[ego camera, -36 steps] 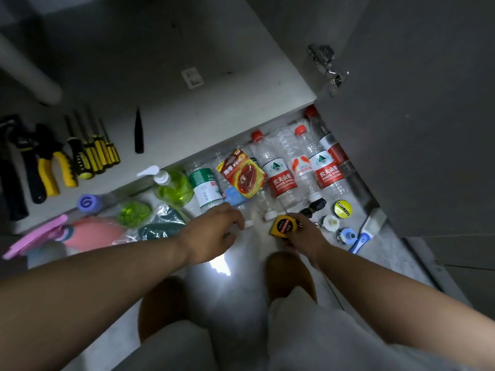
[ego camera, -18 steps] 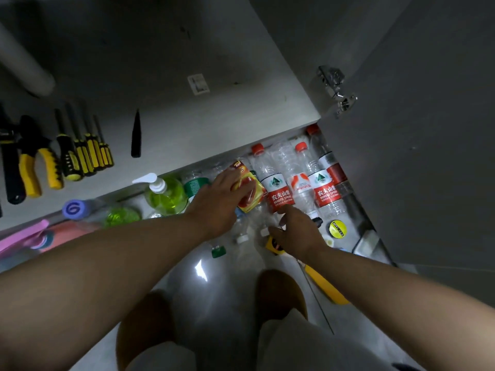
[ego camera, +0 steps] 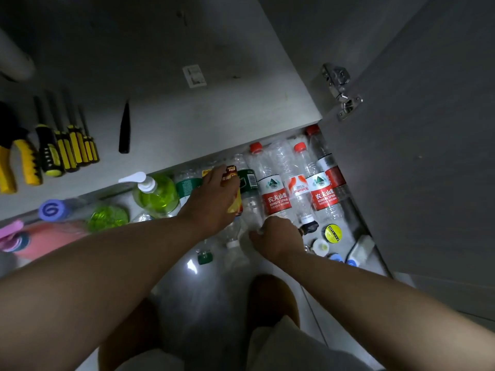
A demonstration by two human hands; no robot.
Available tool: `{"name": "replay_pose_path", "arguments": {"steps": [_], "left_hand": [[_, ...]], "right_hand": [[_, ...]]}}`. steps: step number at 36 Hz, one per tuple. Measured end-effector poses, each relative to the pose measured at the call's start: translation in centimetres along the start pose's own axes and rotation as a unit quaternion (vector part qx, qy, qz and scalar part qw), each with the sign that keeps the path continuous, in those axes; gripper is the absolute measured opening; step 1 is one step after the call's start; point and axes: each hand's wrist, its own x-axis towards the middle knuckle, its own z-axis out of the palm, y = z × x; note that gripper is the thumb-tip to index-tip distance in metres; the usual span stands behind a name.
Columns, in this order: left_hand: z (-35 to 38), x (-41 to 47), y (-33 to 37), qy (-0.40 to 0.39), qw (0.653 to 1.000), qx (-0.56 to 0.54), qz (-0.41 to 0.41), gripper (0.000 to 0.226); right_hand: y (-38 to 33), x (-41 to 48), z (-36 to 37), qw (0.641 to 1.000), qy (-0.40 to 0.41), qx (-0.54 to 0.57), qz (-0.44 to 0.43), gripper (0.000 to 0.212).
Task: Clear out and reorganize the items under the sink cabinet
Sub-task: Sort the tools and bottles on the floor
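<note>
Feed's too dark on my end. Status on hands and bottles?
Left hand on the red-yellow packet. Right hand at a clear bottle base, grip unclear. Loose green cap near the knees.

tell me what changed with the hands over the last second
The left hand reached forward from the floor onto the red-and-yellow packet lying on the bottles. The right hand left the yellow tape measure and moved to a clear bottle. The screwdrivers stayed put.
</note>
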Motion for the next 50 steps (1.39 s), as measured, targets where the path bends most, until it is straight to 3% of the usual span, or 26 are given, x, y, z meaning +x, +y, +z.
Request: {"name": "replay_pose_path", "arguments": {"steps": [3, 8, 13, 18, 29, 32, 34, 36, 38, 42, 46, 50], "left_hand": [[-0.3, -0.1, -0.3, 0.011, 0.999, -0.029, 0.011, 0.059], [-0.7, -0.1, -0.8, 0.03, 0.998, -0.055, 0.013, 0.08], [-1.1, -0.8, -1.1, 0.053, 0.997, -0.05, 0.016, 0.074], [-1.6, -1.2, -1.2, 0.059, 0.997, -0.051, 0.018, 0.057], [-1.7, -1.8, -1.5, 0.059, 0.997, -0.041, 0.015, 0.061], [-2.1, -2.1, -1.6, 0.054, 0.997, -0.039, 0.03, 0.059], [-2.5, -2.5, -1.8, 0.057, 0.997, -0.037, 0.037, 0.06], [-2.9, -3.0, -2.2, 0.058, 0.997, -0.043, 0.035, 0.062], [-3.3, -3.7, -2.7, 0.058, 0.996, -0.057, 0.032, 0.061], [-4.2, -4.9, -3.2, 0.065, 0.994, -0.084, 0.022, 0.063], [-4.1, -5.5, -3.6, 0.074, 0.992, -0.096, 0.016, 0.064], [-3.7, -5.6, -3.7, 0.072, 0.993, -0.094, 0.017, 0.062]], "right_hand": [[1.5, -1.2, -0.7, 0.999, 0.032, 0.022, -0.017, 0.037], [5.0, -2.3, -3.3, 0.989, 0.139, 0.048, -0.013, 0.033], [8.1, -1.4, -5.8, 0.972, 0.232, 0.022, 0.0, 0.029], [10.3, -1.6, -5.5, 0.964, 0.26, 0.044, 0.028, 0.022], [9.5, -0.4, -5.7, 0.955, 0.256, 0.036, 0.145, 0.047], [8.3, -1.1, -5.7, 0.949, 0.295, 0.046, 0.104, 0.047], [6.6, -1.5, -5.3, 0.955, 0.276, 0.107, -0.007, 0.038], [4.3, -1.7, -4.3, 0.964, 0.209, 0.12, -0.113, 0.026], [1.6, -1.5, -2.5, 0.973, 0.12, 0.113, -0.161, 0.027], [-3.0, -0.6, 1.1, 0.991, -0.016, 0.102, -0.086, 0.072], [-4.2, 0.9, 2.0, 0.992, -0.058, 0.089, -0.069, 0.068], [-3.2, 1.2, 1.3, 0.99, -0.042, 0.088, -0.099, 0.057]]}}
